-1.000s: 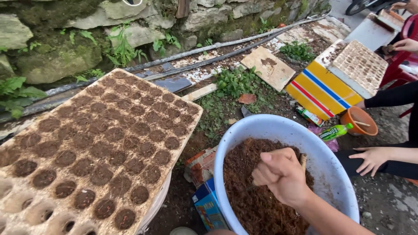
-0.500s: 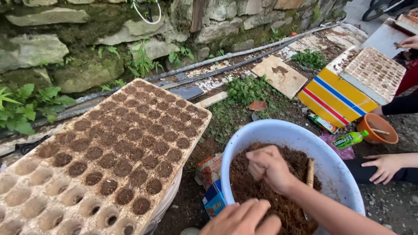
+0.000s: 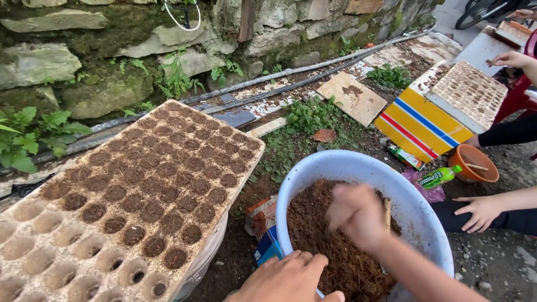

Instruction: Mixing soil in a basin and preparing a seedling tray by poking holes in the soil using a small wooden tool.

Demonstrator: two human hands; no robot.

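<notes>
Head view: blue carton [image 3: 267, 248] beside basin [image 3: 313, 168]

The right hand [image 3: 358, 215] is blurred and bunched into the brown fibre [image 3: 319, 240] that fills a pale blue basin [image 3: 391, 179]. A wooden stick [image 3: 387, 212] stands in the fibre just beside that hand. The left hand [image 3: 288, 277] lies flat at the basin's near rim, fingers [image 3: 310, 262] stretched toward the fibre. To the left sits a seed tray [image 3: 128, 190], most cells packed with fibre, the nearest rows hollow. To the right another person's hand [image 3: 481, 212] rests on the ground near an orange pot [image 3: 474, 163] and a green bottle [image 3: 439, 177].
</notes>
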